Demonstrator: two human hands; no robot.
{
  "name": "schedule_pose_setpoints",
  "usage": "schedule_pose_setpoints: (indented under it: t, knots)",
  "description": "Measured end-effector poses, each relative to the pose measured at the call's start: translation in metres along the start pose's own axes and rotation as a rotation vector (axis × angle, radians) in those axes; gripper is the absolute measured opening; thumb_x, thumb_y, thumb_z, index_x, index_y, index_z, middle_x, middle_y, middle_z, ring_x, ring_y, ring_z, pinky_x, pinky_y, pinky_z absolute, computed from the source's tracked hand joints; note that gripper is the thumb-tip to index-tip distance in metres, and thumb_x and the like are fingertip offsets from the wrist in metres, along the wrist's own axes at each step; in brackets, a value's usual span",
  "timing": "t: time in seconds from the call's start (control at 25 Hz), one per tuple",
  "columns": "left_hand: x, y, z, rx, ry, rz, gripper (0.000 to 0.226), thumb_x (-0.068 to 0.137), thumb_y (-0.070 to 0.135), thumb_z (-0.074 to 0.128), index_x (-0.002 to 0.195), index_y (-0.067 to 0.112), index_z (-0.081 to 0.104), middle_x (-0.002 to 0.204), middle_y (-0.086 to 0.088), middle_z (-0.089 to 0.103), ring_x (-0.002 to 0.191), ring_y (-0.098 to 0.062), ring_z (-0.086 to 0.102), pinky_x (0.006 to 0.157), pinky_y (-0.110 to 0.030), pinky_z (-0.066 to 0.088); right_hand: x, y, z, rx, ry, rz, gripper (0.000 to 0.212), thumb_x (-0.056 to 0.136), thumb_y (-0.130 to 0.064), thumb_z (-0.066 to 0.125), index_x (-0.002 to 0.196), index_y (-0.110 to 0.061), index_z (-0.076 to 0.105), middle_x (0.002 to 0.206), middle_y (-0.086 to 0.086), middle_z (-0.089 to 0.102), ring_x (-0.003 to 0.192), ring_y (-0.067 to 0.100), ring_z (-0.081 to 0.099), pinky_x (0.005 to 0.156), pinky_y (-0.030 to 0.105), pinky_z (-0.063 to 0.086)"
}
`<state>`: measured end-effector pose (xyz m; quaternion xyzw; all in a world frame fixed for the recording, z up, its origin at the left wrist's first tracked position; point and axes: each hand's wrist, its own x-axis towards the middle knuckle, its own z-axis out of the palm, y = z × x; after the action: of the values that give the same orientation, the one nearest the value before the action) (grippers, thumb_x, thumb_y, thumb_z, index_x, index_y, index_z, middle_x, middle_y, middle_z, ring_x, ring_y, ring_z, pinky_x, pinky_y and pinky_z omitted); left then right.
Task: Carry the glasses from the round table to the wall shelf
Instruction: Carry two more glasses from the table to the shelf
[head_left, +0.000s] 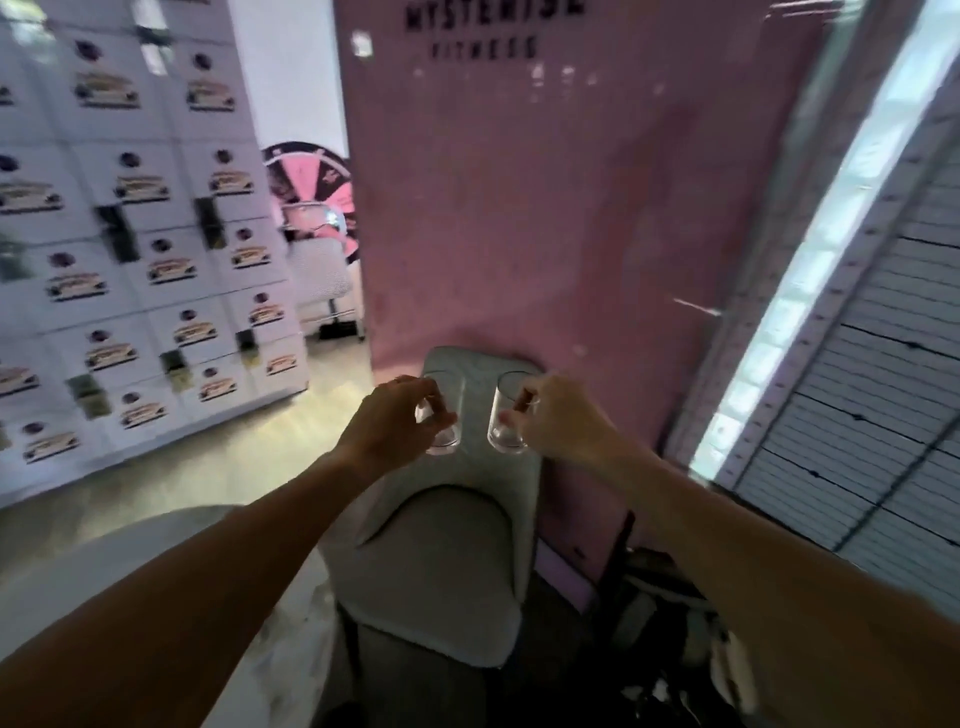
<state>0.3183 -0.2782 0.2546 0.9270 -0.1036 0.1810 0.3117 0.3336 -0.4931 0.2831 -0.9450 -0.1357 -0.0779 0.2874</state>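
Head view shows two hands held out in front. Left hand (397, 415) pinches one glass (441, 421) by its side. Right hand (558, 421) pinches the other glass (506, 415) the same way. Both glasses are upright and apart, likely so they do not bump. They hang in the air over a grey chair (447, 561), by a pink wall (545, 208). No shelf shows yet.

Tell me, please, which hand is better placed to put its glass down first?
Neither clearly. The left hand and the right hand each hold one glass at equal height above the grey chair. No wall shelf is visible, so its side cannot be judged.
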Motion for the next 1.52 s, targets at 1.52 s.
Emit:
schedule_pose_setpoints:
  t: [1.52]
  knots:
    - [-0.034, 0.861, 0.497, -0.503, -0.739, 1.005, 0.011, 0.081, 0.036, 0.072, 0.079, 0.028, 0.065, 0.095, 0.0, 0.071, 0.091, -0.019, 0.065, 0.076, -0.032, 0.049, -0.528, 0.481, -0.552, -0.409, 0.798, 1.066, 0.029, 0.079, -0.037, 0.075, 0.063, -0.027, 0.054, 0.087, 0.007, 0.065, 0.082, 0.024, 0.062, 0.076, 0.031, 0.05]
